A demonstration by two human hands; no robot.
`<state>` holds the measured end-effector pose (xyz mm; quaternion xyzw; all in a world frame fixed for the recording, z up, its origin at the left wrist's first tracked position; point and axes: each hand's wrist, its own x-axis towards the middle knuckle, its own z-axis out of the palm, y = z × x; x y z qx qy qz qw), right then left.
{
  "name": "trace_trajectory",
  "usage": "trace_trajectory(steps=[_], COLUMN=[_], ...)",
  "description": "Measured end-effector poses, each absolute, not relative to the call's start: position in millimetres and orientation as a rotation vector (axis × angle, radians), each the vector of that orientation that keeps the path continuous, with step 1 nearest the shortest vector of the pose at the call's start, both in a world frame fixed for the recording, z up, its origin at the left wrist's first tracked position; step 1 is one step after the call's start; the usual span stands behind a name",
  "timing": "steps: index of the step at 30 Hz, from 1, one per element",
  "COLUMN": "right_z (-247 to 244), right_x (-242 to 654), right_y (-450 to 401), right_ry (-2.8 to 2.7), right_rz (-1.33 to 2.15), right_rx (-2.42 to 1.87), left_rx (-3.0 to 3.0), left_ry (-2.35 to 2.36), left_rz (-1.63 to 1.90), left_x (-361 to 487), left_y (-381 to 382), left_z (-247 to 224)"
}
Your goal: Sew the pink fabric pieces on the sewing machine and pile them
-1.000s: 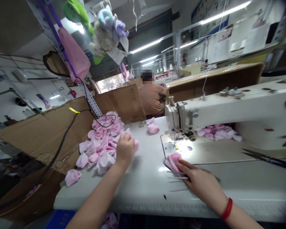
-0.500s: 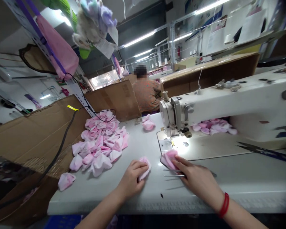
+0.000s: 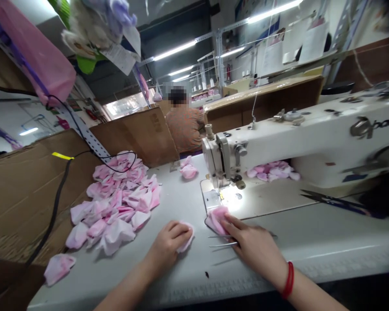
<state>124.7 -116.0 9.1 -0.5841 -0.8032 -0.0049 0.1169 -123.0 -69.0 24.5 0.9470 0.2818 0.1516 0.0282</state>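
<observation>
My left hand (image 3: 170,244) is closed around a small pink-and-white fabric piece (image 3: 185,237) on the white table. To the right, my right hand (image 3: 249,242) has its fingers on a pink fabric piece (image 3: 218,219) just in front of the sewing machine's needle area; metal tweezers (image 3: 223,245) stick out from under that hand. The lit needle plate (image 3: 214,198) lies beyond the pink piece. A heap of pink and white fabric pieces (image 3: 116,207) spreads over the table's left side. A red band circles my right wrist.
The sewing machine (image 3: 278,138) spans the right, with dark scissors (image 3: 337,202) below its arm. Small pink pieces (image 3: 274,171) lie behind it. Another piece (image 3: 188,168) sits near the back edge. Cardboard (image 3: 136,136) borders the left and back; a seated person (image 3: 184,127) is beyond.
The view has swung to the right, so the scene sits further left in the picture. Both hands keep their hold on the same fabric pieces, with little movement over the table.
</observation>
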Motion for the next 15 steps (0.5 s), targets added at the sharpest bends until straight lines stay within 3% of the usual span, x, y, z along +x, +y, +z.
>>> trace_trajectory(steps=[8,12,15], right_z=[12.3,10.6,-4.6], right_x=[123.4,120.6,114.5], right_y=[-110.3,-110.4,-112.2], right_ry=[-2.377,-2.349,-2.303], right_rz=[0.008,0.038,-0.149], right_rx=[-1.681,-1.681,-1.761], left_rx=[2.918,3.020,3.007], left_ry=[0.823,0.741,0.836], left_rz=[0.818,0.676,0.715], left_x=[-57.6,-17.2,-9.4], left_y=[-73.2,-57.7,-44.4], left_z=[67.1,52.7,42.9])
